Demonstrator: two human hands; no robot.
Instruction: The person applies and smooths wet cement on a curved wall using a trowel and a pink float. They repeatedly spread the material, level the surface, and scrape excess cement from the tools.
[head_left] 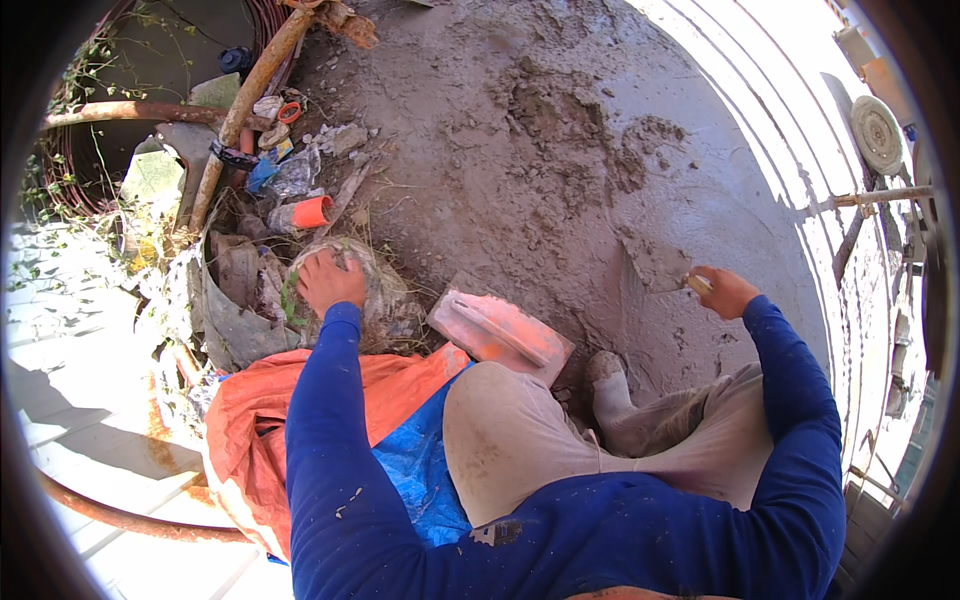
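My right hand grips the handle of a trowel, whose mortar-coated blade lies flat against the wet grey plaster surface. My left hand rests palm down on a clear plastic bag lying among rubble at the left. Both arms wear blue sleeves. I crouch, with my knee in mortar-stained light trousers between the arms. An orange plastering float lies on the ground just past my knee, between the two hands.
An orange and blue tarp lies under my left arm. Rubbish, an orange cup, a wooden pole and rusty pipes crowd the upper left. A white corrugated sheet and a metal stand border the right.
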